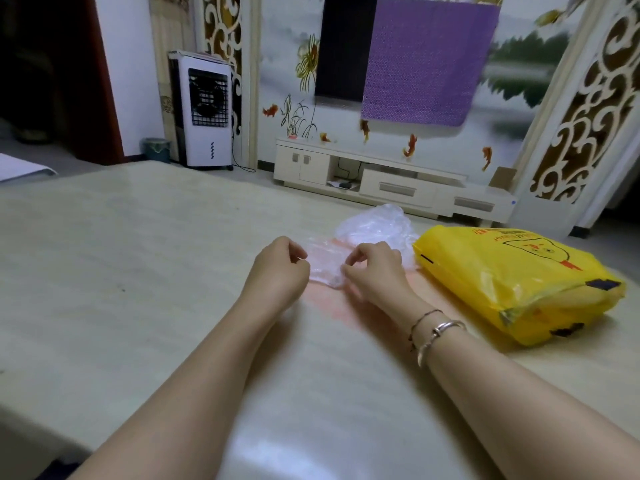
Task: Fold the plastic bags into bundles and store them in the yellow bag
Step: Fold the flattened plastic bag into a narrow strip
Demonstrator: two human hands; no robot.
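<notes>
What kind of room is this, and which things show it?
Most likely a home living room: a low white TV cabinet stands under a wall screen half covered by a purple cloth, and a standing air cooler is in the corner.

A white air cooler (207,112) stands left of a low cream cabinet (388,181).

My arms are bare to the edge of view, no sleeves. On my right wrist I wear a silver bangle (437,336) and, nearer my right hand (375,268), a thin cord bracelet (423,319). My left hand (280,266) has no rings.
</notes>
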